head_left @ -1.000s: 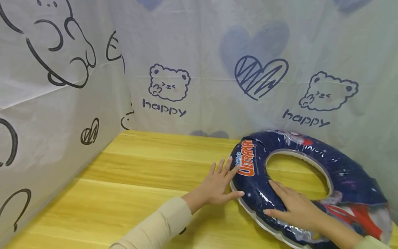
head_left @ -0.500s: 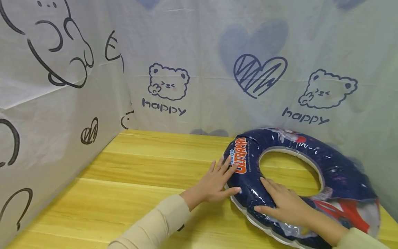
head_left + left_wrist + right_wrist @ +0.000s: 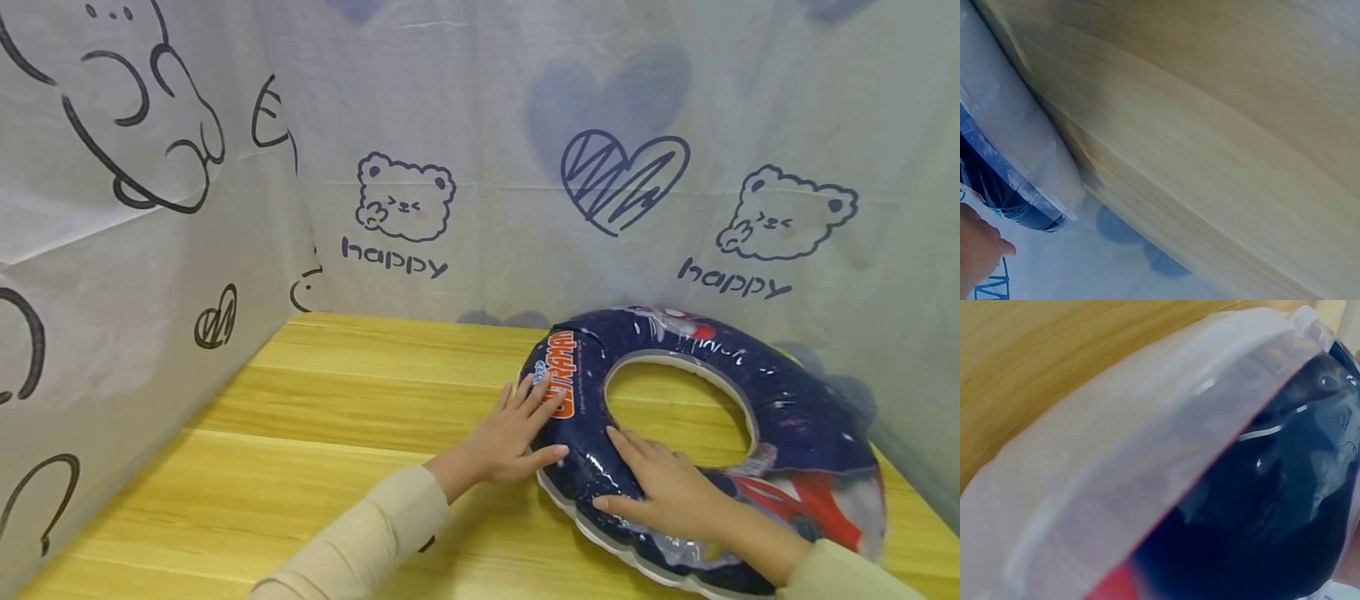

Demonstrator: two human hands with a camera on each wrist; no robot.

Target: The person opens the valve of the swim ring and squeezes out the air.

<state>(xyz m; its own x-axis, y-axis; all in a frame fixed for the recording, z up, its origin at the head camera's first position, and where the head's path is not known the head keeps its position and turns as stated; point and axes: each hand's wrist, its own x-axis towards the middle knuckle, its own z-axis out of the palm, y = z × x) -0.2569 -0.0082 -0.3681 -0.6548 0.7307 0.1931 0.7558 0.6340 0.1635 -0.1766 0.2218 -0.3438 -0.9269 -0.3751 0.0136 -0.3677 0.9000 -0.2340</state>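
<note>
An inflated swim ring (image 3: 798, 417), dark blue on top with a pale underside and orange-red ULTRAMAN lettering, lies on the right of the table in the head view. My left hand (image 3: 513, 433) touches its left side beside the lettering, fingers spread and fairly straight. On the near-left part of the ring rests my right hand (image 3: 667, 492), fingers extended towards the centre hole and thumb apart. In the left wrist view, part of a hand (image 3: 979, 250) shows beside the ring (image 3: 1016, 125). The right wrist view is mostly filled by the ring's pale and dark blue side (image 3: 1254, 487).
The yellow wood-grain table (image 3: 300, 492) stretches to the left of the ring. A pale cloth printed with bears and hearts (image 3: 487, 167) hangs behind it, close to the ring's far edge. Another printed cloth wall (image 3: 135, 275) borders the left side.
The swim ring has slid left across the table, and my right hand has gone left along with it. My left hand has shifted slightly left while staying at the ring's side.
</note>
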